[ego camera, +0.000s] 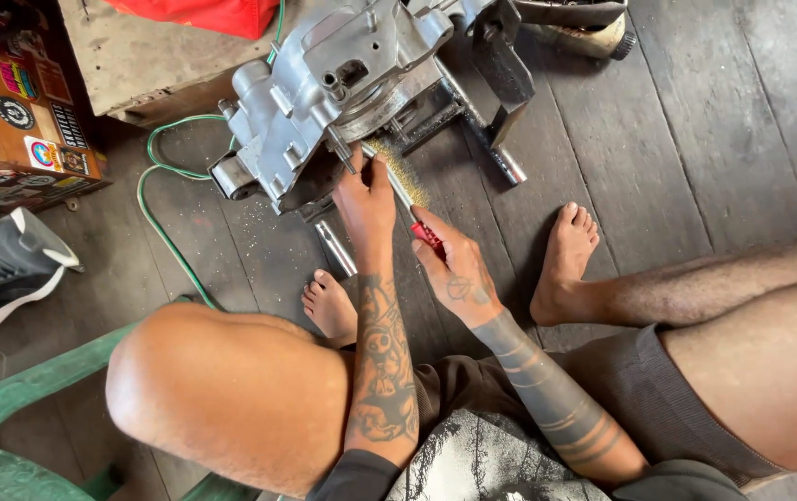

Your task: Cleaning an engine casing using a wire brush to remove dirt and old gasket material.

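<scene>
right hand (457,272) grips brush (406,186) handle | left hand (366,199) presses on brush against casing (324,93), fingers apparently curled | dark plank floor (695,139), green hose (162,172)

engine casing (324,93) silver-grey | wire brush (410,190) brass bristles, red handle | hose (162,199) green | chair (9,408) green | shoe (4,269) black, white sole

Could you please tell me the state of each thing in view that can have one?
Engine case: resting on the floor, tilted.
Wire brush: held against the case.
Right hand: gripping the brush's red handle.
Left hand: pressing on the brush near the case.
Green hose: lying loose on the floor.
Shoe: lying on its side.
</scene>
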